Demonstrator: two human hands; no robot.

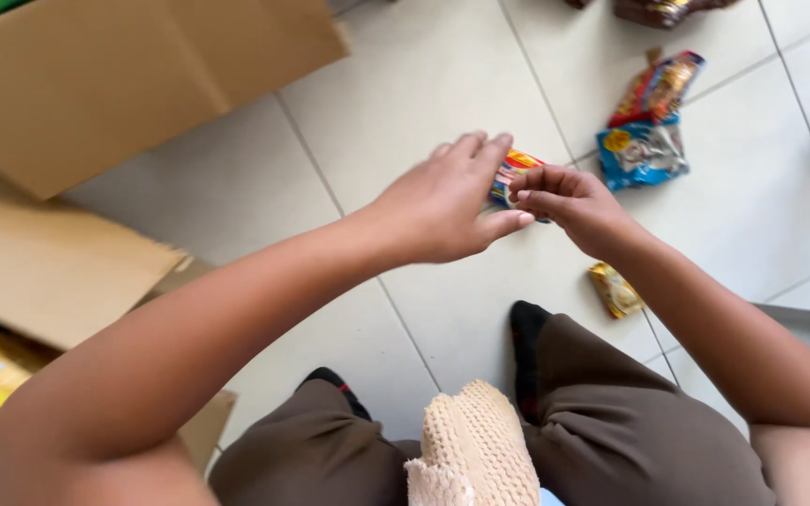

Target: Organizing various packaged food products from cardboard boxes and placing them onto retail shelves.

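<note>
Both hands are pinching one small colourful packet (514, 175) above the tiled floor (405, 103), left hand (447, 201) steadying, right hand (569, 206) gripping its edge

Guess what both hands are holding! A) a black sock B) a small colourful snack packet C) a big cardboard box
B: the left hand and right hand meet around a small colourful snack packet above the tiled floor.

I am seeing glossy plastic snack packets (644, 150) lying on smooth, faintly shiny floor tiles (424, 84) beside matt brown cardboard boxes (105, 75).
</note>
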